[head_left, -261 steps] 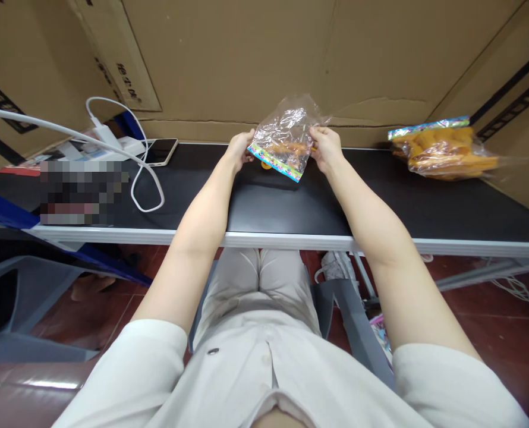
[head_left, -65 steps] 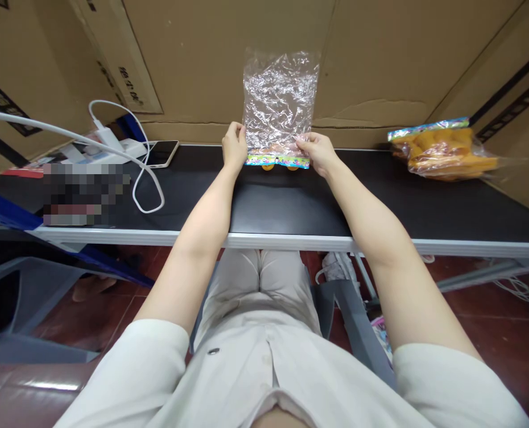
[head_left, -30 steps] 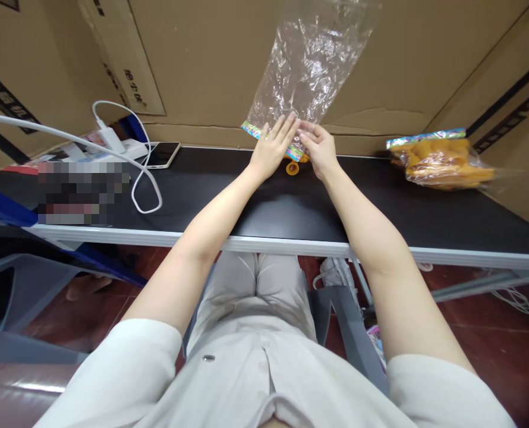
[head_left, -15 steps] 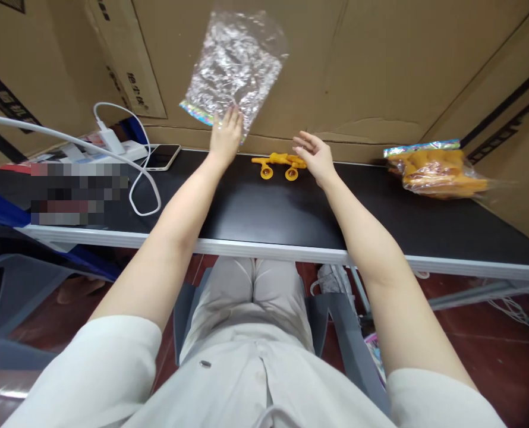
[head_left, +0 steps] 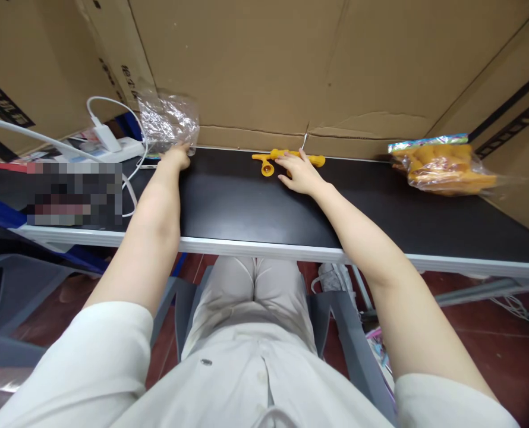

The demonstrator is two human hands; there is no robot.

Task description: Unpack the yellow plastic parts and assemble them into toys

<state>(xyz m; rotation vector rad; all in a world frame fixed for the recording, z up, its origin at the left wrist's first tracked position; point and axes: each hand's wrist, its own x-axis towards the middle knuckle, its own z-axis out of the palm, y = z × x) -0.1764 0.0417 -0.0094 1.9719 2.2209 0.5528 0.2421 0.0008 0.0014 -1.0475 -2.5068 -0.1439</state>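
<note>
At the left-back of the table, my left hand [head_left: 178,156] is closed at the lower edge of a clear, crinkled plastic bag [head_left: 169,116]. The bag stands up against the cardboard, and some fingertips are hidden. My right hand [head_left: 304,173] lies with fingers apart over yellow-orange plastic pipe-shaped toys [head_left: 264,159] with small round cups. Its fingertips touch them from above and cover part of them; one cup shows to the left of the hand.
A clear bag of more orange pieces [head_left: 445,169] lies at the right. A white power strip [head_left: 122,150], a plugged-in charger [head_left: 107,137] and looping white cable [head_left: 133,196] are at the left. A cardboard wall [head_left: 255,71] backs the black table [head_left: 233,208].
My left hand has moved left and down with the plastic bag, which now partly covers the phone. My right hand has moved left and lowered onto the orange toys.
</note>
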